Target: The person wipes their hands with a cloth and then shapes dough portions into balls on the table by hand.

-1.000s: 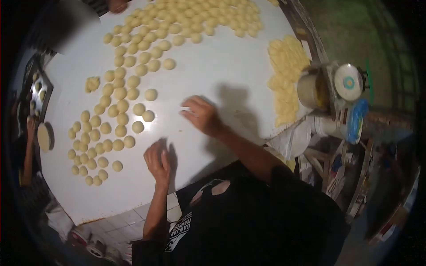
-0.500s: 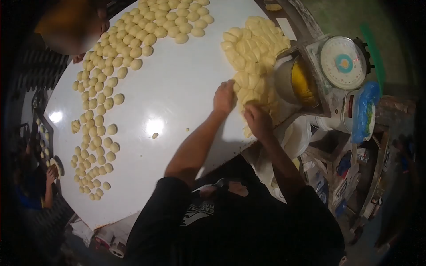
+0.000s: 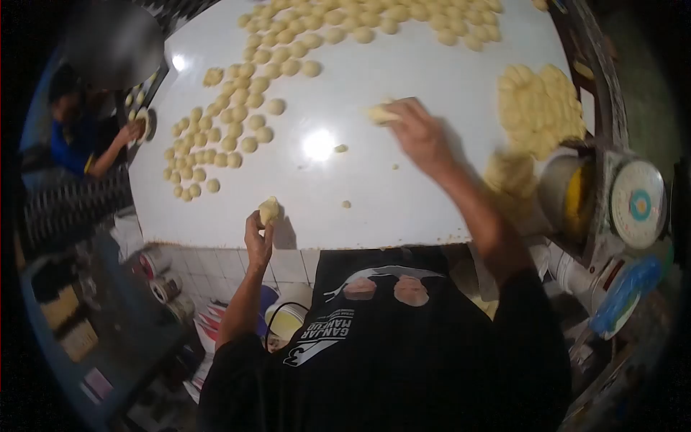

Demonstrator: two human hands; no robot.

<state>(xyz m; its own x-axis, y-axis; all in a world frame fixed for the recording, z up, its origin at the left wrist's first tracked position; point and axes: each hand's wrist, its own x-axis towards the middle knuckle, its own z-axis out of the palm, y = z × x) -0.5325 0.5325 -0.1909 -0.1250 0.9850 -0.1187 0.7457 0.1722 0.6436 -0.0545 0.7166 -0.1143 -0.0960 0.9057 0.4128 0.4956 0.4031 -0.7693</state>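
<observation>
My left hand (image 3: 258, 236) pinches a rough lump of dough (image 3: 268, 211) near the front edge of the white table (image 3: 309, 194). Farther right and higher, my right hand (image 3: 419, 137) has its fingers closed on another piece of dough (image 3: 381, 114), blurred by motion. Many round dough balls (image 3: 236, 114) lie in a broad band from the left side to the back of the table. A mass of cut dough pieces (image 3: 540, 108) lies at the right. Small dough scraps (image 3: 340, 148) sit between my hands.
A metal pot (image 3: 565, 189) and a dial scale (image 3: 639, 204) stand at the right edge, near a blue plastic bag (image 3: 628, 291). A person in blue (image 3: 75, 140) is at the left, a hand on a round item. Below the front edge is a bucket (image 3: 288, 320).
The view has shifted. Both hands have left the cut dough at the right, each now with a piece; my left hand has moved to the left, my right hand over the middle.
</observation>
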